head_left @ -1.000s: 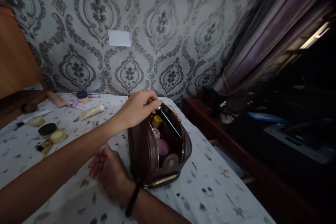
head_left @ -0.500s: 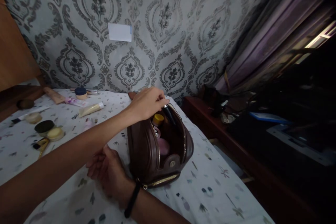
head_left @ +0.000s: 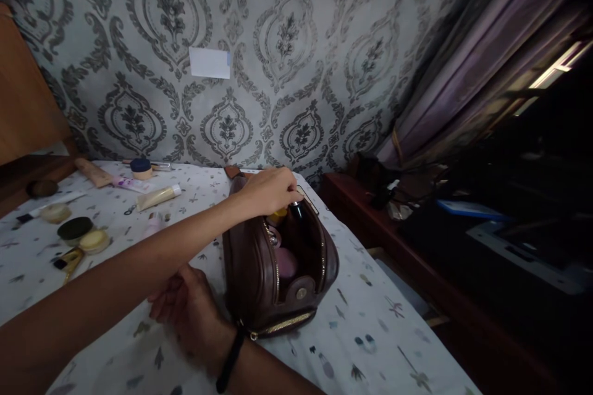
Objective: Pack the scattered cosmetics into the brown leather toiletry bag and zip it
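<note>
A brown leather toiletry bag point(head_left: 250, 259) stands unzipped on the patterned white cloth. My left hand point(head_left: 271, 191) reaches over its far end, fingers pinched on a slim black tube with a silver band point(head_left: 299, 208), whose lower part dips into the bag. Inside lie a pink rounded item point(head_left: 286, 263) and a yellow lid point(head_left: 277, 217), partly covered by the hand. Below my left forearm, my right hand point(head_left: 192, 311), with a black band at the wrist, hovers left of the bag. Its fingers are loosely bent and apart, with nothing visible in them.
On the left of the cloth lie a cream tube point(head_left: 159, 197), a blue-lidded jar point(head_left: 141, 168), a dark-lidded jar point(head_left: 75, 229), a pale yellow jar point(head_left: 94, 241) and a gold clip-like item point(head_left: 73, 259). A dark red ledge point(head_left: 361, 216) runs along the right.
The black tube has gone lower into the bag with my left hand, which now hides more of the yellow lid. My right hand has hardly moved.
</note>
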Action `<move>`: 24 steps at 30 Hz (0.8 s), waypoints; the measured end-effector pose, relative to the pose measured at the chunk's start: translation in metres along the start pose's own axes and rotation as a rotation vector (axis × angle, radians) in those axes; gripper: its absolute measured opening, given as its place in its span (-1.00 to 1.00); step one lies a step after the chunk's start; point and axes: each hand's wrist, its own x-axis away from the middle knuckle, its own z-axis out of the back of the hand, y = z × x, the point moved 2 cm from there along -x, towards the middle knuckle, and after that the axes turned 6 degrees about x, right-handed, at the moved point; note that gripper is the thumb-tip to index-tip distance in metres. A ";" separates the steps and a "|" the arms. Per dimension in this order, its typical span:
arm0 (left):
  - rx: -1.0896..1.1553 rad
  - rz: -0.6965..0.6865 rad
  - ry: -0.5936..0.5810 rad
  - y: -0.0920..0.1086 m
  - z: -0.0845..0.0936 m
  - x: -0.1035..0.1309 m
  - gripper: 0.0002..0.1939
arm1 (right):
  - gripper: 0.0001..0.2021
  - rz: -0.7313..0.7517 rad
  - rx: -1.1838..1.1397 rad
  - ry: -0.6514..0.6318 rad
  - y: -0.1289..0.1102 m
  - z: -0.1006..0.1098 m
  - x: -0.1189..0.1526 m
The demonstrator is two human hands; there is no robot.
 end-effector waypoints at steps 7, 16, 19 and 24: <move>-0.144 -0.003 -0.032 0.000 -0.015 -0.002 -0.82 | -0.47 0.046 0.048 -0.018 0.002 0.001 0.000; -0.225 -0.002 -0.092 0.000 -0.017 -0.001 -0.71 | -0.55 0.045 0.014 -0.007 0.004 0.002 -0.004; -0.233 0.009 -0.084 -0.002 -0.017 -0.002 -0.75 | -0.54 0.054 0.011 -0.013 0.007 0.003 -0.007; -0.229 0.023 -0.119 -0.003 -0.018 -0.005 -0.81 | -0.49 0.051 0.018 0.000 0.012 0.005 -0.014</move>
